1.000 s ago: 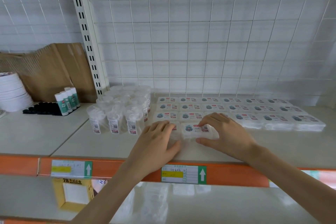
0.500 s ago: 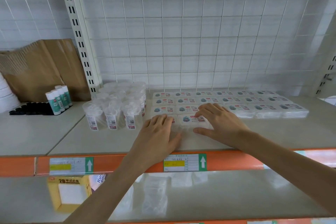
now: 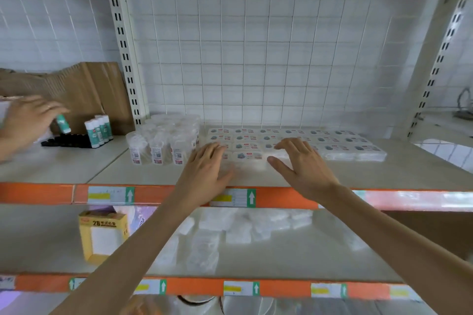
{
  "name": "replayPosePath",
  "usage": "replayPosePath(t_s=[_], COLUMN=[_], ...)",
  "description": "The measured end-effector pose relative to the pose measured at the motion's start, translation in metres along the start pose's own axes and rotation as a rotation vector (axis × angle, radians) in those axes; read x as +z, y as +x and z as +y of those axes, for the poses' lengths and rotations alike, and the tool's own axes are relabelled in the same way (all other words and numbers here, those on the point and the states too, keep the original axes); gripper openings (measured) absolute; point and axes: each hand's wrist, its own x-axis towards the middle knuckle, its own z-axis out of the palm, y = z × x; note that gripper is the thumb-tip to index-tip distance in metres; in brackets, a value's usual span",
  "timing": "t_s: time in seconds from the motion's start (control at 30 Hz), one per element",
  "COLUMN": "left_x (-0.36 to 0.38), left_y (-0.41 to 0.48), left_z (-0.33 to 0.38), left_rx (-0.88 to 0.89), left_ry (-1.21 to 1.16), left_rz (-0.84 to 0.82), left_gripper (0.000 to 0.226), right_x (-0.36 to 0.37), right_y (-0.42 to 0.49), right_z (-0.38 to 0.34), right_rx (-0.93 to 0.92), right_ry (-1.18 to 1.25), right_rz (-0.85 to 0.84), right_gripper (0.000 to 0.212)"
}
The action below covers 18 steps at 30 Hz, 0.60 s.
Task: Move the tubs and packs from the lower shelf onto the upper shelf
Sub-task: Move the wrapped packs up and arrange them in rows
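Front pack [image 3: 247,157] lies flat on the upper shelf [image 3: 399,170], just right of the tubs [image 3: 163,146], long side running left-right, label up. Left hand [image 3: 204,174] and right hand [image 3: 303,169] are both open, fingers spread wider than a moment ago.

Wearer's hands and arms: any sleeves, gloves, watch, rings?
Both are bare. The left hand and right hand show no gloves, rings or watch. No sleeves, bands or markings appear anywhere up to the frame edge.

Shop, slotted metal shelving [image 3: 127,59], orange price-label strips [image 3: 281,199], wire-grid backing [image 3: 256,59], rows of packaged stock [image 3: 294,139]
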Motion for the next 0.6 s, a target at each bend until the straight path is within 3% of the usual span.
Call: replayPosePath(t_s=[0.3, 0.43, 0.6], left_x=[-0.01, -0.006, 0.012], left_y=[-0.061, -0.094, -0.128], left_z=[0.099, 0.122, 0.14], left_rx=[0.049, 0.055, 0.035], left_ry=[0.029, 0.038, 0.027], left_rz=[-0.021, -0.034, -0.058], left_gripper=[0.067, 0.082, 0.071], right_x=[-0.043, -0.052, -0.049], right_y=[-0.088, -0.121, -0.162], right_z=[0.016, 0.027, 0.037], right_rx=[-0.005, -0.031, -0.013], right_ry=[0.019, 0.028, 0.037], right_rz=[0.02, -0.001, -0.036], right_gripper=[0.046, 0.041, 0.038])
